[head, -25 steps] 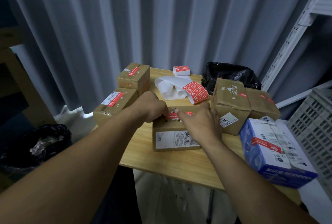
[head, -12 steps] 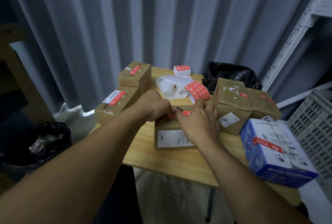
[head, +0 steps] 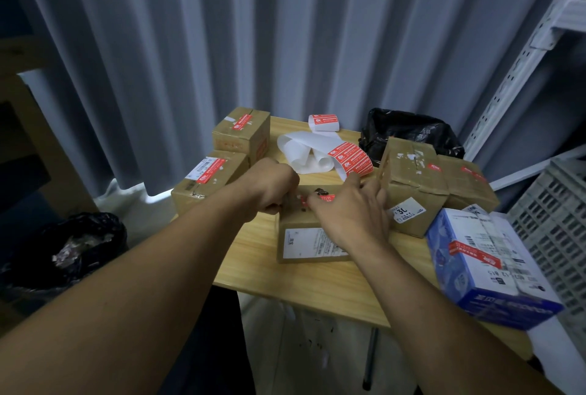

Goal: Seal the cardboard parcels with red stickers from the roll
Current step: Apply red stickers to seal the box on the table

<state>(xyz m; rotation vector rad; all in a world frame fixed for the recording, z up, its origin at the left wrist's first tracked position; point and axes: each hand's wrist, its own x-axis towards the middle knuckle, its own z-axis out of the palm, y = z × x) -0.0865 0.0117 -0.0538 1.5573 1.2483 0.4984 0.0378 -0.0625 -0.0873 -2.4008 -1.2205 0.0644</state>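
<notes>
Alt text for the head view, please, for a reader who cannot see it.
Two bare hands work on a cardboard parcel on a wooden table: the right hand presses a red sticker onto its top, and the left hand curls at its left edge. Stickered parcels, a blue box and an unrolled sticker strip surround it.

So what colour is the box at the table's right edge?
The box is blue and white; head view.

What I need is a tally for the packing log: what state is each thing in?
centre parcel: flat on table, being stickered.
red sticker: on its top, between the hands.
left hand: fingers curled at sticker's end; grip unclear.
right hand: fingers straight, pressing the parcel top.
sticker strip: unrolled, lying loose.
rear-left parcel: stickered.
blue box: stickered.
</notes>
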